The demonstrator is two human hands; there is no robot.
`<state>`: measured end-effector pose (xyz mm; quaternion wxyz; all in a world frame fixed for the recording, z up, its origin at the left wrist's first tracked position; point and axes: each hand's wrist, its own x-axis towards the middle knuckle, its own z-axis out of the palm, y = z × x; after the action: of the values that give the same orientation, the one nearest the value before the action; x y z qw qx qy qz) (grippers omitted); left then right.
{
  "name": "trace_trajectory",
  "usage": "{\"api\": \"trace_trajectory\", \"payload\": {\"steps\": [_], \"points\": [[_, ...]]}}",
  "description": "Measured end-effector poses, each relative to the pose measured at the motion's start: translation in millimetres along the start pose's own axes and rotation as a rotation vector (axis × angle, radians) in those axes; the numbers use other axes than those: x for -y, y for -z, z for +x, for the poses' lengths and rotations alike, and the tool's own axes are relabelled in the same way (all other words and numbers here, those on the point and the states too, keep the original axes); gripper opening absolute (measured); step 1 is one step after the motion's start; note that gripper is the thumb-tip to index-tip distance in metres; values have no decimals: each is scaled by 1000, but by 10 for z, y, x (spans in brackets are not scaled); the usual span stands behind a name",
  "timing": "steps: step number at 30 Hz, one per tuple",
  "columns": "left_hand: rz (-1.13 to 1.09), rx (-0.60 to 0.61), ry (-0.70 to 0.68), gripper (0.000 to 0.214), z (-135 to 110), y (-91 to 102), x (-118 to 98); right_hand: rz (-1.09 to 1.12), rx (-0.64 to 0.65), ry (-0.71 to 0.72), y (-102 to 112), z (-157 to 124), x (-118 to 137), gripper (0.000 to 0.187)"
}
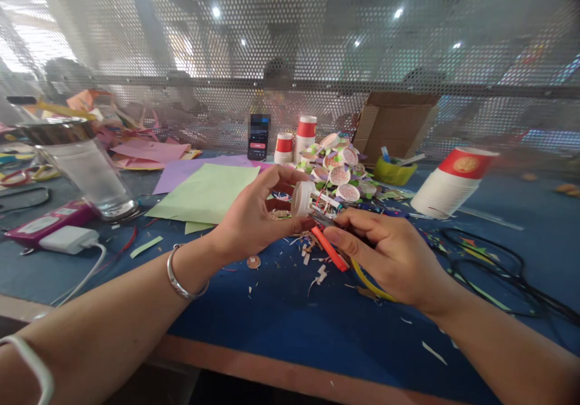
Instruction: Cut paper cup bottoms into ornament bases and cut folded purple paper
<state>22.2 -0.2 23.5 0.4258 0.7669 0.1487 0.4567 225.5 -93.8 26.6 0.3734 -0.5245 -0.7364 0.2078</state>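
Left hand (254,220): one white cup piece (302,198) is pinched between thumb and fingertips.
Right hand (385,254): one pair of scissors (330,249) is gripped, blades held at the piece.
Beyond both hands: three red-rimmed cups (306,134) are seen.

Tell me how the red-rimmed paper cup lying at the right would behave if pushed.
The paper cup probably weighs little and would slide easily. Lying on its side, its tapered wall would likely roll it in a curve.
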Motion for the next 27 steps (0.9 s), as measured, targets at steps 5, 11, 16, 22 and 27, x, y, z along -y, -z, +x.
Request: {"api": "trace_trajectory", "payload": {"steps": [5, 11, 16, 22, 27], "points": [[48, -28, -16, 49, -7, -5, -26, -25, -9, 18, 6, 4, 1, 40], [100, -41, -36, 47, -22, -6, -37, -45, -20, 38, 12, 11, 6, 39], [143, -58, -43, 45, -24, -5, -48, -65, -23, 54, 17, 11, 8, 38], [234, -110, -74, 43, -43, -18, -68, -87, -44, 76, 0, 17, 12, 39], [129, -97, 54, 48, -27, -17, -37, -117, -56, 66, -11, 1, 15, 39]]}}
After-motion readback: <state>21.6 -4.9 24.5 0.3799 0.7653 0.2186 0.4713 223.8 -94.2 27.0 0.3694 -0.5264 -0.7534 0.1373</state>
